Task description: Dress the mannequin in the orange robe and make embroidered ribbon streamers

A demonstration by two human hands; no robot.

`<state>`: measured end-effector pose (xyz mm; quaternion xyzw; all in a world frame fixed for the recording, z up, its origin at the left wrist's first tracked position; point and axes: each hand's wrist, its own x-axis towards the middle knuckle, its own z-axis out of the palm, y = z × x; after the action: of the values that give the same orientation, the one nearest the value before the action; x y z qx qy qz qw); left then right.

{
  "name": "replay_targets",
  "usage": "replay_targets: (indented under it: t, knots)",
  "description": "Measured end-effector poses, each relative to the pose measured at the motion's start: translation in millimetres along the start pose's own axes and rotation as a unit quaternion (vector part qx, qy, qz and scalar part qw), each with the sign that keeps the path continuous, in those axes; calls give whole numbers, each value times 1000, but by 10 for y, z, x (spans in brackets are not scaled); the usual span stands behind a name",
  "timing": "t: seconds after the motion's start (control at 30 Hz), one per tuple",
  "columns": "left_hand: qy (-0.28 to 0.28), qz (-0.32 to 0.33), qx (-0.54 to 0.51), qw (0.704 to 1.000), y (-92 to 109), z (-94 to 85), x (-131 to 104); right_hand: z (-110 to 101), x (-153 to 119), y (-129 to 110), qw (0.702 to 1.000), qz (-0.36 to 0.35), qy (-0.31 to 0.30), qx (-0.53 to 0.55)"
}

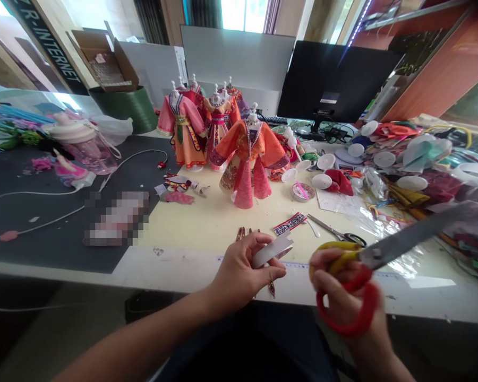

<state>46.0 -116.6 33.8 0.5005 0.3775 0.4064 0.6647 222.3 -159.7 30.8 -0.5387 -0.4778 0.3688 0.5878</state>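
Observation:
My left hand [245, 262] pinches a pale, curled strip [271, 250] that looks like backing of ribbon or paper; its dark patterned side shows at the lower edge. Small patterned pieces [271, 288] lie just below and behind these fingers. In my right hand [338, 292] is a large pair of scissors [382, 252] with one yellow and one red handle. Blurred by motion, its blades point up and to the right, away from the strip. Beyond both hands, a navy, white and red patterned ribbon [290, 224] rests on the table beside smaller black-handled scissors [336, 231].
Several doll-sized robes on white stands [252, 154] fill the table's middle back. Fabric scraps and white discs [384, 159] are heaped at right. A round dish [302, 192] sits before them. At left are a pink jug [83, 146], a cable and a pixelated object [117, 218]. Monitors [334, 85] stand behind.

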Motion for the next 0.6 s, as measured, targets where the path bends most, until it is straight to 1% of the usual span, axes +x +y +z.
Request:
replay_targets:
  t: [0.03,0.07,0.13,0.2,0.37,0.47,0.53,0.6]
  knots:
    - [5,2,-14,1000,7,18,-2,70,-69,19,999,9,-36,-12]
    - [11,5,-22,1000,11,32,-3,136,-124,32,998,14,-53,-19]
    - [19,12,-29,999,11,50,-3,235,-182,49,997,20,-72,-31]
    - [22,14,-31,999,6,55,-4,284,-185,69,996,21,-74,-42]
    - [31,15,-39,999,-9,62,-9,294,-136,133,996,28,-58,-60]
    - [29,16,-31,999,-26,59,-2,291,-131,141,996,29,-62,-56]
    - [28,23,-22,999,-40,39,14,284,-124,135,996,28,-68,-47]
    - [43,34,-15,998,-52,-4,39,263,-110,128,997,24,-65,-35]
